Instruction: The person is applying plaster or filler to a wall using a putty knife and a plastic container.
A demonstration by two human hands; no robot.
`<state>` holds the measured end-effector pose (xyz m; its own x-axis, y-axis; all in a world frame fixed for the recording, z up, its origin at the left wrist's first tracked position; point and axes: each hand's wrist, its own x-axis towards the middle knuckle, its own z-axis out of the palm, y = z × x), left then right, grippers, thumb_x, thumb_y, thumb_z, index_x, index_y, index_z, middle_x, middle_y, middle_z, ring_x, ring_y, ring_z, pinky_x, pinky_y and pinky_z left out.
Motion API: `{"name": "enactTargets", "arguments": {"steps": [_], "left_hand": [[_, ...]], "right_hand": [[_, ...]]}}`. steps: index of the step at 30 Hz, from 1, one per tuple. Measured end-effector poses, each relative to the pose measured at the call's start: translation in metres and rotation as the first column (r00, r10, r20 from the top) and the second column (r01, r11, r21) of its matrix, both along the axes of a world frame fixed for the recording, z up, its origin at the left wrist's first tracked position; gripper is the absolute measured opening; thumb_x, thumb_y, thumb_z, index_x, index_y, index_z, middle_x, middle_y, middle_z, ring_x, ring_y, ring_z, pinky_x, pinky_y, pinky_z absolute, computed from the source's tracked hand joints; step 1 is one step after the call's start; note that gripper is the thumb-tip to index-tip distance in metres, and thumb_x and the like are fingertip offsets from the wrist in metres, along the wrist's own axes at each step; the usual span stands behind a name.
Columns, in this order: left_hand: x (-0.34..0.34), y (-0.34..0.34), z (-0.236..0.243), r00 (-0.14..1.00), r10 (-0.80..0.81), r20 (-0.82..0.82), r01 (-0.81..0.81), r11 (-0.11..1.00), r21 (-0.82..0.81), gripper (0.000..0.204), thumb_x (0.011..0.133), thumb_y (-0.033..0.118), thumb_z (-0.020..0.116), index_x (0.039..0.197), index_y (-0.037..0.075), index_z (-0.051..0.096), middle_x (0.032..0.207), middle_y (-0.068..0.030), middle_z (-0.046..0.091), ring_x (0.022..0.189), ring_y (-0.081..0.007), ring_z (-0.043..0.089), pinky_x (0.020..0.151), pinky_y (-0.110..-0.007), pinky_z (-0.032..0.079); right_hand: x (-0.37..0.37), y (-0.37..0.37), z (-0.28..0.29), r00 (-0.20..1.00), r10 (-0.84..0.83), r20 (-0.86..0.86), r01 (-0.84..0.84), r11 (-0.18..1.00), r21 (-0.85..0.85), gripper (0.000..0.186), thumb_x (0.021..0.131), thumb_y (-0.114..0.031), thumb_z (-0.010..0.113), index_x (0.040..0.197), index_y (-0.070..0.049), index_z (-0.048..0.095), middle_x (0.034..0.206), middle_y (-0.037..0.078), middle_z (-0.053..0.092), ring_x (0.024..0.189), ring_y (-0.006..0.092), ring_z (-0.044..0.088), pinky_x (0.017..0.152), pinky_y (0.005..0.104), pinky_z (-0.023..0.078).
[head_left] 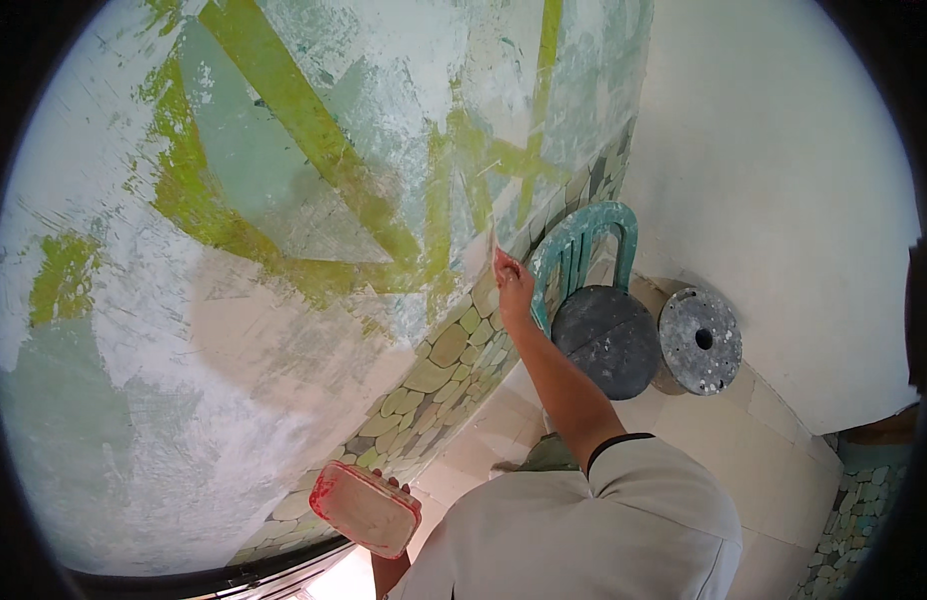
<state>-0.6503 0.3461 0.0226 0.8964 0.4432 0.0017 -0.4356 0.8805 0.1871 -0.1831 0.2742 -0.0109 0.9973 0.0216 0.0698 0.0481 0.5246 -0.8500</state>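
Observation:
My left hand [393,483] holds a shallow rectangular container [367,508] with a red, smeared rim and off-white paste inside. Only some fingers show past its far edge. My right arm reaches forward to the painted wall [284,310]. There my right hand [512,280] is closed round a thin, pale flat tool [492,238], seen nearly edge-on at the wall; its exact kind is hard to make out. Olive-green bands, grey-green patches and streaky white filler cover the wall.
A band of green pebble stones [449,345] runs along the wall's foot. Right of my arm stands a paint-splashed green plastic chair [629,235] with a dark round object [606,342] on it. Beside it is a speckled grey disc [700,342] with a centre hole. A white wall [784,200] rises at right.

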Motion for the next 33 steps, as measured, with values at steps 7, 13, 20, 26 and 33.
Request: {"name": "enactTargets", "arguments": {"steps": [7, 13, 20, 26, 33], "left_hand": [[0.013, 0.001, 0.007, 0.999, 0.027, -0.032, -0.017, 0.957, 0.288, 0.075, 0.09, 0.047, 0.052, 0.144, 0.003, 0.024, 0.139, -0.0243, 0.039, 0.129, -0.037, 0.041, 0.111, -0.056, 0.028], [0.021, 0.006, 0.0, 0.998, 0.01, 0.06, -0.021, 0.983, 0.184, 0.078, 0.088, 0.046, 0.058, 0.145, 0.006, 0.024, 0.142, -0.0217, 0.036, 0.131, -0.0364, 0.037, 0.112, -0.055, 0.025], [0.029, -0.016, 0.027, 0.98, -0.051, 0.193, 0.033, 0.995, 0.094, 0.075, 0.09, 0.049, 0.052, 0.145, 0.006, 0.023, 0.14, -0.0253, 0.038, 0.13, -0.0377, 0.04, 0.11, -0.058, 0.028], [-0.009, 0.002, -0.033, 0.988, 0.15, 0.029, -0.151, 0.988, 0.042, 0.076, 0.091, 0.049, 0.051, 0.145, 0.005, 0.022, 0.14, -0.0246, 0.037, 0.129, -0.0381, 0.04, 0.11, -0.056, 0.028], [-0.012, 0.008, -0.026, 0.984, 0.166, 0.065, -0.173, 0.979, 0.112, 0.074, 0.089, 0.047, 0.054, 0.145, 0.008, 0.024, 0.144, -0.0203, 0.034, 0.13, -0.0385, 0.039, 0.111, -0.056, 0.026]], "right_hand": [[-0.069, 0.007, 0.02, 0.956, 0.286, 0.06, -0.289, 0.957, 0.034, 0.031, 0.082, -0.004, 0.045, 0.104, -0.001, 0.066, 0.087, 0.001, 0.063, 0.066, 0.0056, 0.047, 0.057, 0.0199, 0.038], [-0.063, -0.015, 0.135, 0.878, 0.47, 0.087, -0.474, 0.88, 0.031, 0.026, 0.083, -0.002, 0.049, 0.102, -0.004, 0.067, 0.082, -0.003, 0.06, 0.066, 0.0034, 0.047, 0.057, 0.0198, 0.038], [-0.059, 0.002, 0.229, 0.804, 0.035, 0.593, 0.184, 0.935, -0.304, 0.034, 0.088, 0.002, 0.048, 0.12, -0.002, 0.058, 0.11, 0.006, 0.062, 0.088, 0.014, 0.059, 0.075, 0.0261, 0.047], [-0.092, 0.005, 0.192, 0.71, -0.024, 0.704, 0.241, 0.947, -0.211, 0.037, 0.087, 0.006, 0.044, 0.121, 0.0, 0.055, 0.115, 0.018, 0.057, 0.105, 0.0316, 0.058, 0.088, 0.0353, 0.046], [-0.117, 0.059, 0.203, 0.679, 0.032, 0.734, 0.431, 0.792, -0.433, 0.046, 0.086, 0.003, 0.05, 0.131, -0.002, 0.048, 0.112, 0.019, 0.056, 0.098, 0.0362, 0.053, 0.085, 0.0403, 0.044]]}}
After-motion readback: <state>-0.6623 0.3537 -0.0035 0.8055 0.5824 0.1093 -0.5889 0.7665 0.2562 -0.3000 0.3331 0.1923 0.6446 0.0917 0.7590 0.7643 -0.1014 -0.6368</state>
